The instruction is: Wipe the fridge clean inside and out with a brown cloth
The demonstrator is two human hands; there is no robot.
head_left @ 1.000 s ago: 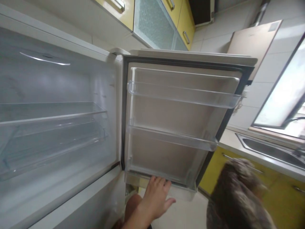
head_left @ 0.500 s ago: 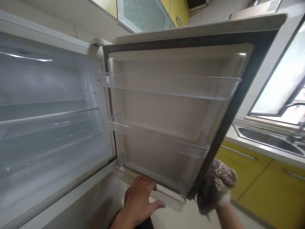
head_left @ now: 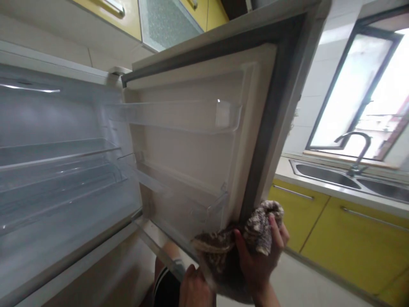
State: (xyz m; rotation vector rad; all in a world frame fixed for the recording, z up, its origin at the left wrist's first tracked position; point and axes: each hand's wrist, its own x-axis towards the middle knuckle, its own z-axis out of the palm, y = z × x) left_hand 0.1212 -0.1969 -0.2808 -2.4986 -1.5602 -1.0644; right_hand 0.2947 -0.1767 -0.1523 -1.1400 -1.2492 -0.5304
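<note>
The fridge door stands open, its inner side facing me, with clear plastic door bins across it. My right hand grips a brown and cream patterned cloth, which lies over the lower outer corner of the door and hangs toward the lowest bin. Low in the view, my left hand is closed at the front of the lowest door bin, its fingers curled and partly hidden. Left of the door, the lit fridge compartment shows a clear shelf.
A steel double sink with a curved tap is at the right, beneath a window. Yellow lower cabinets run below the counter. Yellow upper cabinets hang above the fridge. My knee shows under the door.
The door has turned farther open and looks narrower. My right hand has moved left with the cloth, around the lower corner. My left hand has gone lower and its fingers have closed.
</note>
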